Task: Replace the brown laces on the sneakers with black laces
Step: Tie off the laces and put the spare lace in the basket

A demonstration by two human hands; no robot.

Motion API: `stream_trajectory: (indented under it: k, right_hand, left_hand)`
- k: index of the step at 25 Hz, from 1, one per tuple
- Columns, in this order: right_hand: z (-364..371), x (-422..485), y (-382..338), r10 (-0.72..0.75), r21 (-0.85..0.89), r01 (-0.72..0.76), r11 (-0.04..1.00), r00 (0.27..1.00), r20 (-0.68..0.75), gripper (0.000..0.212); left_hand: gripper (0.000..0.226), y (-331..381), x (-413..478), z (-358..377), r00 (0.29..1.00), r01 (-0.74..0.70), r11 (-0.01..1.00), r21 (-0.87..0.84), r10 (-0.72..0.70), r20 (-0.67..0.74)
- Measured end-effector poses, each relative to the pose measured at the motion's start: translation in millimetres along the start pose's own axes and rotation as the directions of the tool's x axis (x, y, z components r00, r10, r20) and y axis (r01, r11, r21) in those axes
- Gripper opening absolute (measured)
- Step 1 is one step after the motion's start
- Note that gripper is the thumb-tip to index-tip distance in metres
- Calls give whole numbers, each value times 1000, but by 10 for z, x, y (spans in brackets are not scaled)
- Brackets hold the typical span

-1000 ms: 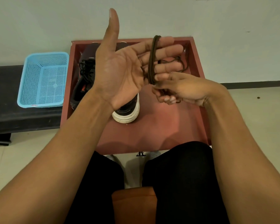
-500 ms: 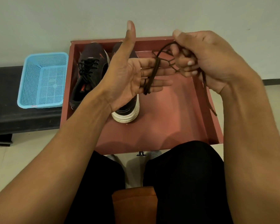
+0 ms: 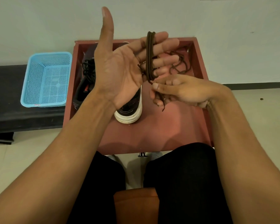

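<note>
The brown lace (image 3: 149, 57) is wound round the flat, straight-fingered left hand (image 3: 120, 70), mid-frame. Its end is pinched by the right hand (image 3: 178, 92).

Nothing legible from where I stand. Blue basket (image 3: 35, 81) has a small sticker (image 3: 37, 104) w/ red print on its front rim, too tiny to read. Left sneaker (image 3: 81, 97): orange-red mark, no letters discernible.

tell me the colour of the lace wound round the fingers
The wound cord lace is dark brown; head view shows it.
</note>
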State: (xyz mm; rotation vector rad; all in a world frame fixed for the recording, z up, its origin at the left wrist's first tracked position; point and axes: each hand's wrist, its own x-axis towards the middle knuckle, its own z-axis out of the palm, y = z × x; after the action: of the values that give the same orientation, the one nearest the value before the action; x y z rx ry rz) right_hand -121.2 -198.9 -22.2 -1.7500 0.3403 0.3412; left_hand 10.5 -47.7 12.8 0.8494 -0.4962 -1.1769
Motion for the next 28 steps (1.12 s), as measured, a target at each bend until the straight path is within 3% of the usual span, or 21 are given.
stream_trajectory:
  k: [7, 10, 15, 19, 24, 28]
  right_hand:
    - [-136, 7, -40, 7, 187, 83, 979, 900, -436, 44]
    - [-149, 1, -141, -53, 134, 148, 980, 840, -540, 44]
    - [-107, 9, -267, -207, -166, 130, 978, 740, -640, 30]
    - [-14, 53, -356, -295, -339, 87, 937, 719, -629, 17]
    - [109, 143, -356, -313, -357, 89, 930, 702, -640, 12]
    - [141, 184, -344, -355, -357, 145, 923, 680, -642, 19]
  left_hand:
    - [115, -73, 18, 50, 975, 213, 918, 335, -220, -17]
    - [112, -106, 38, 35, 969, 243, 884, 399, -238, -63]
    - [100, -134, 67, 34, 967, 241, 855, 459, -173, -187]
    - [60, -188, 103, 0, 954, 142, 879, 455, 1, -299]
    - [34, -255, 139, -78, 927, 34, 897, 442, 137, -349]
    - [33, -214, 132, -37, 917, -2, 922, 387, 156, -366]
